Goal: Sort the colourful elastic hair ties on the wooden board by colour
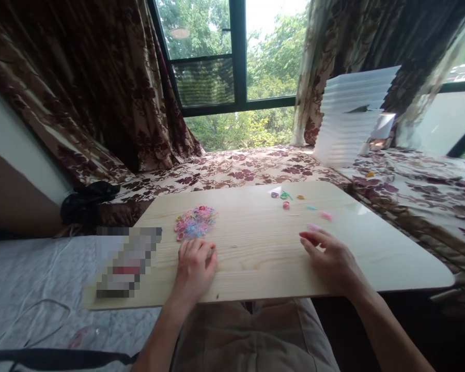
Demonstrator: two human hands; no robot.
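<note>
A pile of small, thin, colourful elastic bands [195,222], mostly pink and blue, lies on the left of a light wooden table [256,258]. At its near edge rests my left hand [196,266], back up, fingers bent down and thumb apart; no held item shows, though the fingertips are partly hidden. My right hand [333,261] hovers or rests on the right side, thumb and forefinger slightly apart. Just beyond its fingers are a pale pink band group [313,227] and another pink one [326,216]. Farther back lie purple [275,195], green [285,195], orange [300,197] and red-pink bands [285,205].
A blurred-out flat item [129,263] lies at the table's left end. Beyond the table stretches a flower-patterned window seat [248,165], with a white foam stack [344,119] on it. A black bag [87,201] sits at the left. Patterned curtains flank the window.
</note>
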